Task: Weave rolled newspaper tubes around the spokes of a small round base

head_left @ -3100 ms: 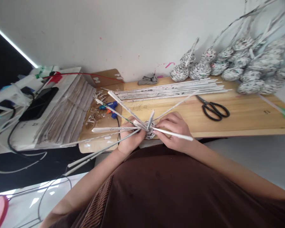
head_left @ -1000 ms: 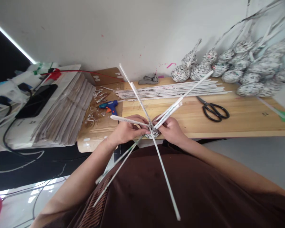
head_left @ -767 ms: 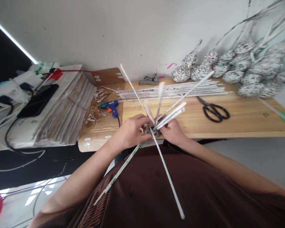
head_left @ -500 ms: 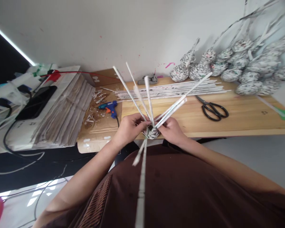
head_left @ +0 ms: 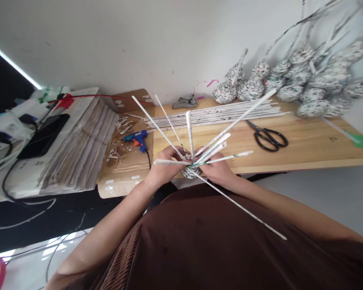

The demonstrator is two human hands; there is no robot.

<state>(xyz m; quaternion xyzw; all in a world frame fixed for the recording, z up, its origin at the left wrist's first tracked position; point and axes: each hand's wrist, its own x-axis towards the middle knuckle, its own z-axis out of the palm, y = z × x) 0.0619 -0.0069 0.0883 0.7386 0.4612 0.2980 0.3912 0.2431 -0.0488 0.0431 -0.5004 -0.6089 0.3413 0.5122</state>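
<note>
wooden bench (head_left: pixel 308 149) beyond both hands, woven paper piece (head_left: pixel 187 175) between them, left hand (head_left: pixel 165 171) pinching its left side, right hand (head_left: pixel 219 171) gripping its right among splayed paper rods (head_left: pixel 260 103); probably best held firm, each rod pulled snug.

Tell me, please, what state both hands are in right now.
Left hand: holding the woven paper piece.
Right hand: holding the same piece, opposite side.

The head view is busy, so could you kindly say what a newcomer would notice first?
Probably the white sticks fanning from the small woven piece between the left hand and right hand, near the front edge of the table. The gourd-shaped woven pieces clustered at the back right would likely come next.
</note>
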